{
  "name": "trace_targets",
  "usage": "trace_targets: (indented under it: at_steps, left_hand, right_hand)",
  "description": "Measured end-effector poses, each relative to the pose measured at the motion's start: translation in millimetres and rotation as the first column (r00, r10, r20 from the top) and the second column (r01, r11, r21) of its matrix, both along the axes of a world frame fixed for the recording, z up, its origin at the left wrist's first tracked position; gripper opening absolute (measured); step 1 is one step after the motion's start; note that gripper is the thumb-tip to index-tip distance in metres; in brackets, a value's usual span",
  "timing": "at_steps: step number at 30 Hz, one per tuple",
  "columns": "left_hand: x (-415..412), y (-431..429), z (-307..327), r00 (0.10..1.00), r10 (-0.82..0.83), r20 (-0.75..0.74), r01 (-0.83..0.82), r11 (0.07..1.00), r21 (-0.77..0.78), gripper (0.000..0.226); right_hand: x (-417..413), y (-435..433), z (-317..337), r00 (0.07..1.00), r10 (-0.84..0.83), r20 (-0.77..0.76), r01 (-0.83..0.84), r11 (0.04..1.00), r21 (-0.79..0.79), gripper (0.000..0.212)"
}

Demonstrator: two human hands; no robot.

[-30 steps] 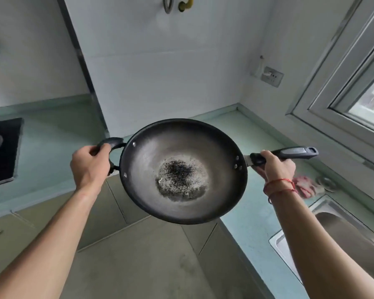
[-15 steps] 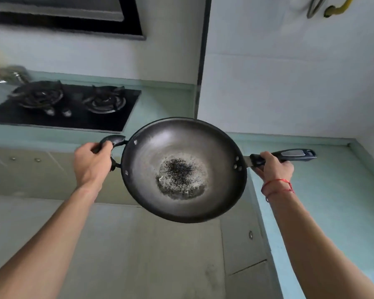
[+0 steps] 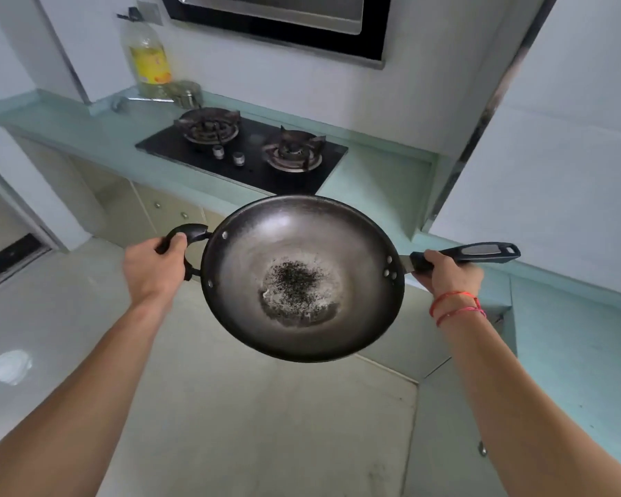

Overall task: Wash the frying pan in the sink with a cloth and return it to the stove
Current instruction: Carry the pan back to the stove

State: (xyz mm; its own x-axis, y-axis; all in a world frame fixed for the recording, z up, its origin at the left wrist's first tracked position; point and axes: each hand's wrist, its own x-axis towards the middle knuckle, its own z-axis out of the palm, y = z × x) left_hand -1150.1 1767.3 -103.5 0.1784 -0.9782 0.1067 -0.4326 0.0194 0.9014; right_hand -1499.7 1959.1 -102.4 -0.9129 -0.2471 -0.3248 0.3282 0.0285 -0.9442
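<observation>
A dark round frying pan [image 3: 302, 245] with black specks and a little liquid in its middle hangs level in the air above the floor. My left hand [image 3: 155, 269] grips its small loop handle on the left. My right hand [image 3: 447, 272], with red strings at the wrist, grips the long black handle on the right. The black two-burner gas stove [image 3: 244, 152] lies on the pale green counter beyond the pan, with nothing on its burners. Neither the sink nor a cloth shows in this view.
A yellow-labelled oil bottle [image 3: 147, 59] and a small metal pot [image 3: 189, 95] stand on the counter behind the stove. A range hood [image 3: 284, 16] hangs above. The counter [image 3: 384, 181] wraps round to the right. Cabinet doors and tiled floor lie below.
The view has swung left from the sink corner to the stove. The pan stays held level in both hands, and the whole stove has come into sight.
</observation>
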Motion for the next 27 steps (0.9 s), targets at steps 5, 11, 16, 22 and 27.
trace_targets:
  at_steps: [5, 11, 16, 22, 27]
  left_hand:
    - [37.9, -20.5, 0.2, 0.999, 0.032, 0.008, -0.032, 0.999, 0.005, 0.036]
    - [64.5, -50.2, -0.1, 0.999, 0.031, 0.02, -0.031, 0.999, -0.022, 0.035]
    - [72.9, -77.2, -3.4, 0.999, 0.051, 0.003, -0.051, 0.999, -0.018, 0.03]
    - [67.3, -123.7, -14.0, 0.997, 0.076, 0.025, -0.077, 0.997, 0.013, 0.031]
    - [47.3, -175.5, -16.7, 0.996, 0.087, 0.004, -0.087, 0.996, 0.038, 0.033]
  right_hand:
    - [33.0, -35.5, -0.1, 1.0, 0.018, -0.013, -0.018, 1.0, 0.013, 0.016]
    - [56.8, -69.1, 0.2, 1.0, 0.019, -0.018, -0.02, 1.0, -0.019, 0.015]
    - [60.4, -99.0, -6.3, 0.998, 0.056, -0.007, -0.056, 0.998, -0.028, 0.016]
    - [53.8, -151.5, -15.9, 0.998, 0.063, -0.02, -0.063, 0.998, -0.014, 0.015]
    - [35.6, -211.7, -20.6, 0.996, 0.084, -0.017, -0.085, 0.996, -0.027, 0.013]
